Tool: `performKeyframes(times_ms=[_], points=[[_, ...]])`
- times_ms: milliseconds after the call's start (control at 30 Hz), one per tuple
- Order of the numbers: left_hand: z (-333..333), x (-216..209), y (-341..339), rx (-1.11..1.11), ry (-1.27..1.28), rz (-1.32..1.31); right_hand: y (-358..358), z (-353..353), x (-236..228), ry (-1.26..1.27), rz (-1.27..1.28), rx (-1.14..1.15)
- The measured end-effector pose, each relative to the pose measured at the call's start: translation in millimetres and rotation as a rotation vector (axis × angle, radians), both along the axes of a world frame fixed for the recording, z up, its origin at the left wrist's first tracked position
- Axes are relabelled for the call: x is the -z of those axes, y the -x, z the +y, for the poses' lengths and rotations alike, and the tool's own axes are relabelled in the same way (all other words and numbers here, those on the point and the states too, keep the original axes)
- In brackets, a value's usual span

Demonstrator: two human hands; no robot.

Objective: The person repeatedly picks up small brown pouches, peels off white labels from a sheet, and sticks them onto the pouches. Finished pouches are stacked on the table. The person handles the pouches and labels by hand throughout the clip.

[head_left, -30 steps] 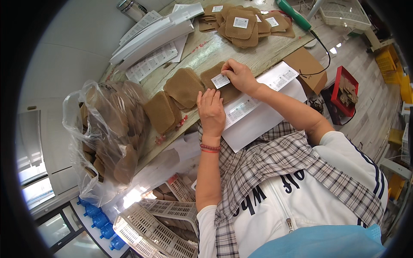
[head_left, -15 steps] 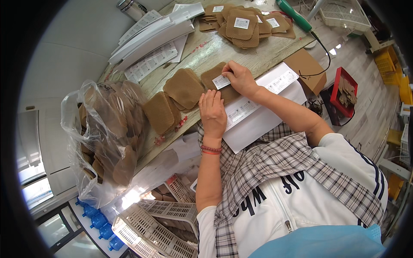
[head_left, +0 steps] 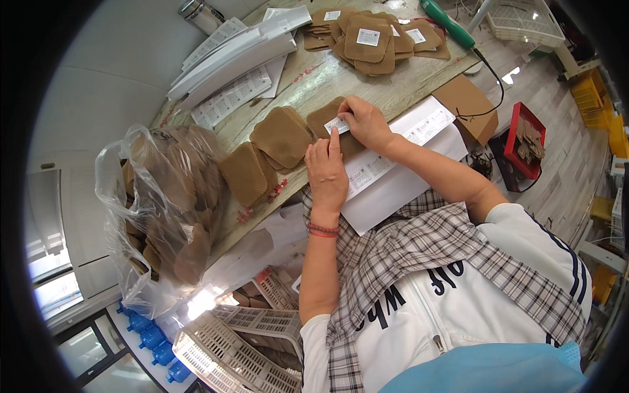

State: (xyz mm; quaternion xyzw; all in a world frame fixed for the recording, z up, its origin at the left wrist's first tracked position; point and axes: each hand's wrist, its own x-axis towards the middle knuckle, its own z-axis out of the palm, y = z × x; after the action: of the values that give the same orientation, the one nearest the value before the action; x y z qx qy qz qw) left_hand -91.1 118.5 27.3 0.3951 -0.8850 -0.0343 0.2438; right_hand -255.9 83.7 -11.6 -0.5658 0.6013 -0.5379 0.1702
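A brown textured square pad (head_left: pixel 320 118) lies at the table's front edge with a small white printed label (head_left: pixel 336 124) on it. My right hand (head_left: pixel 367 123) is closed, pinching the label's right side between thumb and fingers. My left hand (head_left: pixel 326 177) lies with fingers stretched out, its index fingertip touching the label's lower edge. More brown pads sit to the left, a middle stack (head_left: pixel 282 135) and a nearer stack (head_left: pixel 245 174). A white sheet of labels (head_left: pixel 382 204) rests under my right forearm, reaching over my lap.
Labelled pads (head_left: pixel 368 55) are heaped at the back. Paper sheets (head_left: pixel 239 57) lie at the far left beside a metal cup (head_left: pixel 200 14). A plastic bag of pads (head_left: pixel 173 190) stands left. A green-handled corded tool (head_left: pixel 448 23) and a cardboard box (head_left: pixel 464 105) are right.
My left index finger has stretched forward onto the label; before, the left fingers lay together below it. My right hand keeps its pinch and has barely moved.
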Motion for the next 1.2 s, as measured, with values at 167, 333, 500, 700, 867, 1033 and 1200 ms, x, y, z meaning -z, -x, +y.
performKeyframes(times_ms=[167,333,500,700,867,1033,1200], points=[[-0.2,-0.8,-0.5,-0.003,0.000,-0.070,-0.4,1.6,-0.2,-0.006,0.018,-0.016],[0.5,-1.4,0.2,0.014,0.065,-0.096,-0.7,2.3,-1.7,0.033,0.093,-0.007],[-2.9,-7.2,-2.5,0.027,0.048,-0.193,-2.4,3.3,-2.1,0.062,0.223,0.005],[-4.5,-4.1,-0.3,0.019,0.047,-0.191,-4.4,5.3,-7.2,0.092,0.249,0.151],[-5.9,-4.4,0.9,0.033,0.051,-0.219,21.9,-13.3,3.3,-0.064,0.065,0.092],[-7.9,-2.2,-1.9,0.022,0.036,-0.194,24.7,-21.1,-5.5,-0.156,0.057,-0.023],[-8.8,4.5,-2.5,0.001,0.030,-0.133,25.0,-25.9,-3.6,-0.134,0.153,-0.003]])
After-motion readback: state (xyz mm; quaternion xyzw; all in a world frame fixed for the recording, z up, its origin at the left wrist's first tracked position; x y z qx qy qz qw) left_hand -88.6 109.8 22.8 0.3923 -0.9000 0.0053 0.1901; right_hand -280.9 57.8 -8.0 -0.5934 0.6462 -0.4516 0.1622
